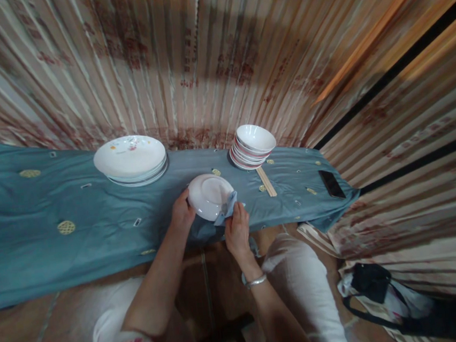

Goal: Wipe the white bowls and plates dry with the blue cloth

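A white bowl (pixel 208 195) is tilted between my hands over the table's front edge, with what looks like its ringed base facing up. My left hand (pixel 182 212) grips its left rim, the fingers partly hidden beneath. In my right hand (pixel 237 229) is a light blue cloth (pixel 228 207), pressed against the bowl's lower right side. Behind it to the right stands a stack of white bowls (pixel 252 146), several with red bands. A pair of wooden chopsticks (pixel 267 182) lies in front of that stack.
A stack of white oval plates (pixel 131 161) with a floral pattern stands at the left on the teal tablecloth (pixel 106 209). A black phone (pixel 331 184) lies near the right end. Pleated curtains (pixel 185 62) hang behind, and a dark bag (pixel 374 286) is at lower right.
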